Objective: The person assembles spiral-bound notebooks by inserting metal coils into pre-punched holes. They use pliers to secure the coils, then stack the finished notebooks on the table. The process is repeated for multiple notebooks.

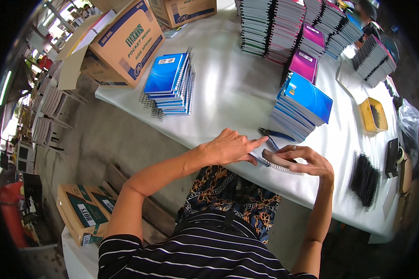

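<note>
The scene is viewed downward from the head through one fisheye lens; the striped shirt [195, 251] is caught nearest, at lower centre, the surface [228, 88] beyond, toward upper right.

At the near edge of the table [219, 79], the left hand [230, 146] covers most of a slim item [260, 159], too little of which shows to tell its kind, and the right hand [308, 160] hides part of the brown block [275, 159]. Along the far edge, the picture's top cuts off tall notebook stacks [255, 28] and a carton [186, 11]; small pieces in the yellow tray [365, 114] by the right edge are too tiny to identify
</note>
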`<state>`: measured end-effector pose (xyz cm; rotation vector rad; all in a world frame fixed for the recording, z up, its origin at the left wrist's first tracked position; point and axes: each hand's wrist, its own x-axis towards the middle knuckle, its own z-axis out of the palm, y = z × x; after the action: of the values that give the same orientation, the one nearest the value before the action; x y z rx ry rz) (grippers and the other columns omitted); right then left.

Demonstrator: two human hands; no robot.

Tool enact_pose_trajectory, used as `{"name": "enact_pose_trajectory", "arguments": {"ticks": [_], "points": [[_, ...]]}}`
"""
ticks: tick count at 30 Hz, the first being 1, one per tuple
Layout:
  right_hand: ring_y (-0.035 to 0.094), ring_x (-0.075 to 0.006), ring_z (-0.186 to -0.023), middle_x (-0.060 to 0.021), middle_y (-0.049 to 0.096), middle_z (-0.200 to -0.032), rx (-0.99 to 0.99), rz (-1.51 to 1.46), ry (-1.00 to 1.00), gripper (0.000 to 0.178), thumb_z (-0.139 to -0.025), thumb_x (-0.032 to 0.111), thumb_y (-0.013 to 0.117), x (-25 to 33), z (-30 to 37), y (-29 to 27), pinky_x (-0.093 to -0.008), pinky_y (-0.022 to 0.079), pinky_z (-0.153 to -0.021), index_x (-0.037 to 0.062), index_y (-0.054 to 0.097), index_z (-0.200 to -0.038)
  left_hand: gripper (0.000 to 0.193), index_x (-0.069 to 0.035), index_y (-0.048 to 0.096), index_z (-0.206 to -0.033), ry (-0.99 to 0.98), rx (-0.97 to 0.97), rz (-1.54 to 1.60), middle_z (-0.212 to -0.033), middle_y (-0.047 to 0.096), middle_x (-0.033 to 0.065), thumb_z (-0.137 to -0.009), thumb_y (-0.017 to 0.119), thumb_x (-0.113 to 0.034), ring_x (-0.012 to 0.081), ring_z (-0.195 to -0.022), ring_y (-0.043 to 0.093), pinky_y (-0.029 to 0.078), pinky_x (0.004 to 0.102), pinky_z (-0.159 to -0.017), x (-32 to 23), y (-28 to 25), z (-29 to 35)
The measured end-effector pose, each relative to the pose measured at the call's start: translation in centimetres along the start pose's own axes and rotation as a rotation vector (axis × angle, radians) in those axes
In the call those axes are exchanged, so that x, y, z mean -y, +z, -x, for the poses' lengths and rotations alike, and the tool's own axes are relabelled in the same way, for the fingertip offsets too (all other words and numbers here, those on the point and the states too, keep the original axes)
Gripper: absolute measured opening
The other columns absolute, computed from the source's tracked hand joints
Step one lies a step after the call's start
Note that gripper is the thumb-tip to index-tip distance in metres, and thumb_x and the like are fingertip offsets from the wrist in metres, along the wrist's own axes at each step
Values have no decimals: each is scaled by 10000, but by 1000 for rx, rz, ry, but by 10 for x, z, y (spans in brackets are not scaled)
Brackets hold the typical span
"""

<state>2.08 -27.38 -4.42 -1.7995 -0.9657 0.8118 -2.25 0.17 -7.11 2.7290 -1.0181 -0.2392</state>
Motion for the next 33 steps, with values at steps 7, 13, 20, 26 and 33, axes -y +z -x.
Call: {"name": "enact_pose_trajectory", "arguments": {"ticks": [7, 13, 20, 26, 33], "points": [[642, -333, -932, -229, 662, -1063, -138, 46, -26, 573, -822, 489, 673, -14, -3, 3, -425, 513, -813, 12, 693, -1139, 798, -119, 337, -1465, -43, 80, 35, -703, 670, 116, -840, 641, -512, 301, -636, 672, 554, 417, -580, 3, -14, -8], [628, -320, -957, -219, 664, -1043, -149, -134, -248, 533, -805, 481, 687, -22, 1, -2, -423, 504, -828, 72, 707, -1146, 820, -119, 299, -1481, -62, 112, 91, -751, 684, 131, -845, 635, -512, 308, -680, 680, 563, 417, -611, 2, -18, -13], [624, -329, -992, -244, 635, -1119, -125, -263, -290, 566, -793, 447, 711, -20, -15, 0, -440, 508, -823, 7, 686, -1148, 866, -136, 285, -1488, -83, 33, 59, -959, 688, 141, -812, 653, -533, 332, -770, 689, 566, 442, -624, 8, -14, -10], [566, -374, -1092, -242, 610, -1168, -95, -273, -122, 627, -733, 439, 729, -16, -19, -2, -455, 409, -958, -27, 673, -1148, 893, -141, 335, -1473, -145, -43, 0, -965, 686, 130, -761, 675, -560, 300, -770, 697, 570, 411, -602, 11, -13, -2], [601, -272, -1042, -183, 663, -1112, -129, -179, -137, 404, -813, 252, 657, 8, -38, 10, -371, 445, -941, -39, 675, -1093, 898, -189, 345, -1471, -166, -186, 125, -1306, 593, 42, -720, 739, -486, 265, -989, 675, 585, 390, -783, 19, 1, 9]]}}
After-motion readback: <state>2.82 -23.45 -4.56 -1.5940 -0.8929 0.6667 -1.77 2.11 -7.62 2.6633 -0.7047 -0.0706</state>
